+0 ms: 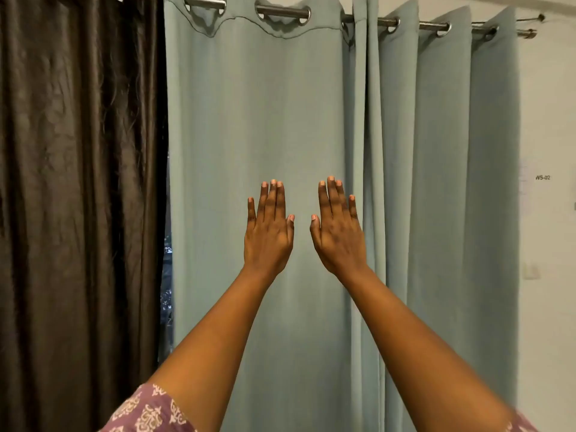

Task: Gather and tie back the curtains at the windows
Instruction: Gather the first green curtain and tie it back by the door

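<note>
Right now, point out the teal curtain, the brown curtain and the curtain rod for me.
teal curtain (pixel 258 120), head view, on the flat panel above the hands.
brown curtain (pixel 78 182), head view, on its crinkled middle folds.
curtain rod (pixel 282 10), head view, on the bare metal between two eyelets.

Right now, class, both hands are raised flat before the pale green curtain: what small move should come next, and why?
Probably the left hand should slide left and take hold of the pale green curtain at its free edge by the brown curtain. Both it and the right hand are open, holding nothing, and the panel hangs spread wide, ungathered.
</note>
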